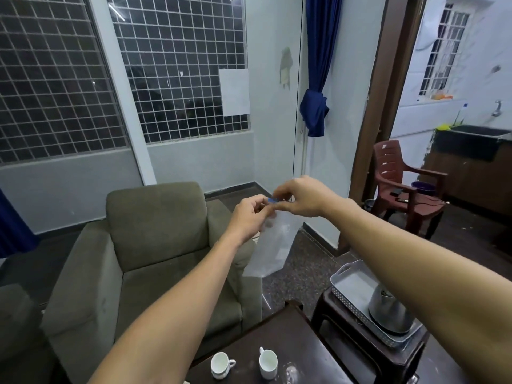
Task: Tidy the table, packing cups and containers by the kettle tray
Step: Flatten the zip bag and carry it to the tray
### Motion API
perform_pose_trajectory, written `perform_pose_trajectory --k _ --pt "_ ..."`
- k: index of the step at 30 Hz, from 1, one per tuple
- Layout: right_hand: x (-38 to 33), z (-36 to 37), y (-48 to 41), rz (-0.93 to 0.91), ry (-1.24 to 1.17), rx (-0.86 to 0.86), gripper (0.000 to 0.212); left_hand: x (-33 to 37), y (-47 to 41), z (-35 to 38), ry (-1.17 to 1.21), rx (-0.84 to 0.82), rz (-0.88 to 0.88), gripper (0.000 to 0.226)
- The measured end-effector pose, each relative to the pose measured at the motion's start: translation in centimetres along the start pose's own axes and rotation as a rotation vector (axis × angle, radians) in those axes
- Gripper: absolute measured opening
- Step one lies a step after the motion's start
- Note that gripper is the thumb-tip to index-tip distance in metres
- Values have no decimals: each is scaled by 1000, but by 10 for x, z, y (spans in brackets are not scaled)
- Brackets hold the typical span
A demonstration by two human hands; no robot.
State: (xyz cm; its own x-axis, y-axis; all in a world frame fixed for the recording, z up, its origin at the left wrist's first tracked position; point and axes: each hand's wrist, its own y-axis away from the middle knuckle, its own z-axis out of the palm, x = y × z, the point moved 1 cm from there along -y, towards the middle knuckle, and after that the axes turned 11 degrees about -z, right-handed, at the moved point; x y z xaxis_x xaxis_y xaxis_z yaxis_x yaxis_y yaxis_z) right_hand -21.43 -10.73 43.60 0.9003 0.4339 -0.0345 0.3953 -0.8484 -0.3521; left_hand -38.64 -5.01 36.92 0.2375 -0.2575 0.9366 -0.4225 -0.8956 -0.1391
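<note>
Both my hands are raised in front of me, holding a clear plastic bag (273, 245) by its top edge, which has a blue strip. My left hand (249, 214) pinches the top from the left and my right hand (300, 196) pinches it from the right. The bag hangs down limp over the armchair's right arm. On the dark table (299, 333) below stand two white cups, one (220, 365) on the left and one (268, 363) on the right. A grey tray (349, 284) on a brown stool holds a steel kettle (390, 311).
An olive armchair (155, 261) stands behind the table. A clear glass object (291, 372) sits at the table's near edge, beside the cups. A maroon plastic chair (401, 187) stands by the doorway at the right. Dark floor lies between table and wall.
</note>
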Motion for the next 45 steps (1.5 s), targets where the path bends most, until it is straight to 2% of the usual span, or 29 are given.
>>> perform_pose_trajectory --k 2,4,10,13,17,22,28,31,34,37,41,45 --pt "-4 -5 -6 -14 26 -15 18 2 -2 -3 4 18 21 15" --pt "-7 -8 -9 1 19 -19 14 4 -3 -8 14 44 29 20" --pt "-11 -10 -21 68 -116 50 19 21 -6 -13 29 177 118 18" --pt "-6 -8 -22 91 -159 -3 25 28 -8 -16 24 253 134 18" --pt "6 -2 -9 132 -227 -92 23 25 -13 -29 -9 358 137 23" --pt "26 9 11 225 -248 -131 30 4 -22 -45 -11 428 76 25" --pt "47 15 26 273 -249 -115 22 -16 -33 -31 108 393 -8 29" --pt "68 13 31 299 -158 -124 19 -25 -43 -17 132 262 -48 23" --pt "93 16 41 325 -111 -156 17 -37 -52 -1 95 43 -77 13" --pt "116 25 48 323 -66 -240 17 -50 -63 22 -55 -82 -76 20" --pt "158 40 59 296 26 -330 18 -66 -85 65 -360 31 -58 5" --pt "223 61 79 241 71 -344 14 -81 -112 127 -442 134 -78 8"
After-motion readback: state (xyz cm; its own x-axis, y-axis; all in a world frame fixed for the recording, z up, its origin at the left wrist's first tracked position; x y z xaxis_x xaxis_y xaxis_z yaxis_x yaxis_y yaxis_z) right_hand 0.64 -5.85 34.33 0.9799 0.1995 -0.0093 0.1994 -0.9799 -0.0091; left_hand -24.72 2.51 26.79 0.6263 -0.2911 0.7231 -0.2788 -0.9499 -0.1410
